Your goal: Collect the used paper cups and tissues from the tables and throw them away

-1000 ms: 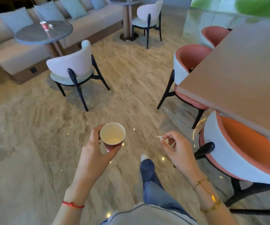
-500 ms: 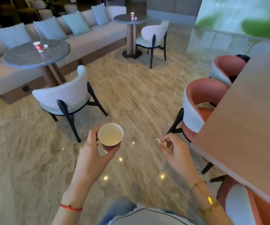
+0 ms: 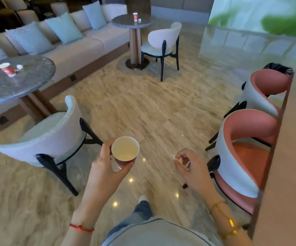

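Note:
My left hand (image 3: 106,167) grips a red paper cup (image 3: 125,151) with a cream inside, held upright over the floor. My right hand (image 3: 191,167) pinches a small crumpled white tissue (image 3: 182,160). On the round grey table (image 3: 28,79) at the left lies a second red cup (image 3: 7,68) with a tissue (image 3: 19,67) beside it. A third red cup (image 3: 135,16) stands on the far round table (image 3: 124,23), a small white tissue (image 3: 139,20) next to it.
A white chair (image 3: 54,135) stands close at my left and another white chair (image 3: 163,43) by the far table. Two pink chairs (image 3: 250,139) line a wooden table (image 3: 293,157) on my right. A long sofa (image 3: 83,45) with cushions runs along the left wall. A black-lined bin (image 3: 279,67) shows behind the pink chairs.
The view has turned left and moved forward; the left round table and white chair came nearer, the wooden table slid right. Both hands keep their hold on cup and tissue.

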The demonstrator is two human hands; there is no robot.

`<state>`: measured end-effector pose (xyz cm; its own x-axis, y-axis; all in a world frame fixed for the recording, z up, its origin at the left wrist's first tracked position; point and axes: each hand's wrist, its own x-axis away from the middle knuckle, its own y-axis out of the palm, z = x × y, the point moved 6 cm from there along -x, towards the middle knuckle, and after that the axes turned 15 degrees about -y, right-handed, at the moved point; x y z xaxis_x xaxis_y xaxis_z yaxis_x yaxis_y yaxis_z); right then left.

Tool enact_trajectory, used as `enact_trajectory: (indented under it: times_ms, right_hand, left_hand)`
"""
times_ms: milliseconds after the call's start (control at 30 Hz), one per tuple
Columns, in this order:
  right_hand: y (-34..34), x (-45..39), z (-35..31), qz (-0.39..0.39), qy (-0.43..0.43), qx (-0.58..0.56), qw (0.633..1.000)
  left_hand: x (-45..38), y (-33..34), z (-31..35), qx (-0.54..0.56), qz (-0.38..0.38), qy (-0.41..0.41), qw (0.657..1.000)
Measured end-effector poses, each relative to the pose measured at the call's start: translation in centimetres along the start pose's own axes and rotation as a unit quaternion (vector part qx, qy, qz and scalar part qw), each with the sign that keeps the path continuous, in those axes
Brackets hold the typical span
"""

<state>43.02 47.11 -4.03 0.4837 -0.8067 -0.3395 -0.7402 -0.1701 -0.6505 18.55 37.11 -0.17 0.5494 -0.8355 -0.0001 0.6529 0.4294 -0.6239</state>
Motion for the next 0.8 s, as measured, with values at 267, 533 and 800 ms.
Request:
enact_trajectory:
  times_ms: [267, 533, 800]
  right_hand:
    - [-1.3, -15.4, 6.0, 0.076, 0.057, 0.031, 0.995]
    - [-3.7, -25.8, 16.2, 0.126, 0.127, 0.053, 0.982]
    - [-11.0, -40.5, 28.4, 0.149, 0.136, 0.08, 0.976]
  left_hand:
    - [-20.2, 4.3, 6.0, -0.014, -0.082, 0.06, 0.995]
    - [-35.5, 14.1, 11.7, -0.018, -0.144, 0.09, 0.985]
    - [-51.5, 26.1, 22.6, 0.022, -0.181, 0.126, 0.975]
